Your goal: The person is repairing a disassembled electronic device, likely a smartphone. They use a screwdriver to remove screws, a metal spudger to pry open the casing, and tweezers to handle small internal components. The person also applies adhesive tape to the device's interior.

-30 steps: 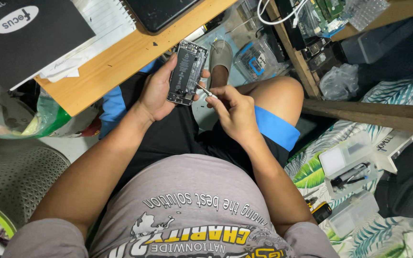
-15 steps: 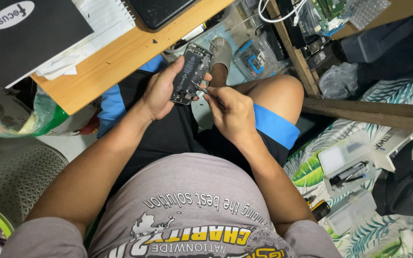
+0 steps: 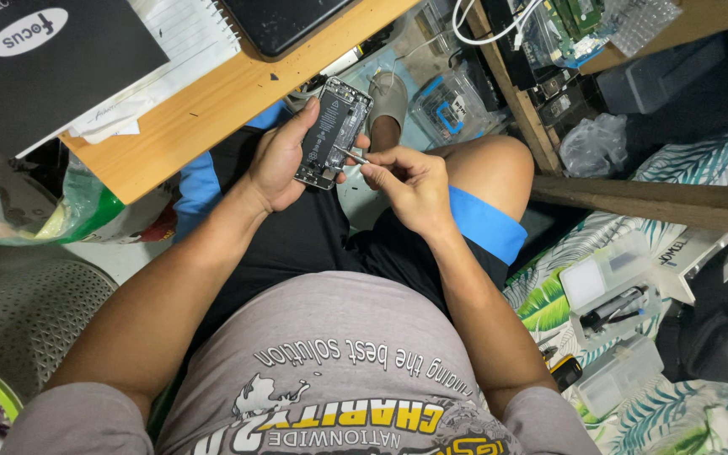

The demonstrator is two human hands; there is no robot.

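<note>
Change: opened phone (image 3: 333, 131) tilted slightly, still above the lap.
Left hand (image 3: 278, 160): grips phone, interior facing up for access.
Right hand (image 3: 404, 181): pinches thin tool (image 3: 352, 155), tip at phone's edge.
Table (image 3: 212, 105): just beyond.

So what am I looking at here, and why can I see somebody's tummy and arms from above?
The camera sits on a person's head and looks down, so you see their own grey printed shirt, arms and knees. No machine here, just two bare hands. The left hand holds an opened smartphone with its dark insides showing. The right hand pinches a thin metal tool in its fingers, its tip at the phone's edge. Above is a light wooden desk with a black notebook, white paper sheets and a flat black device. On the leaf-patterned floor covering to the right lie clear plastic boxes holding small tools.
</note>
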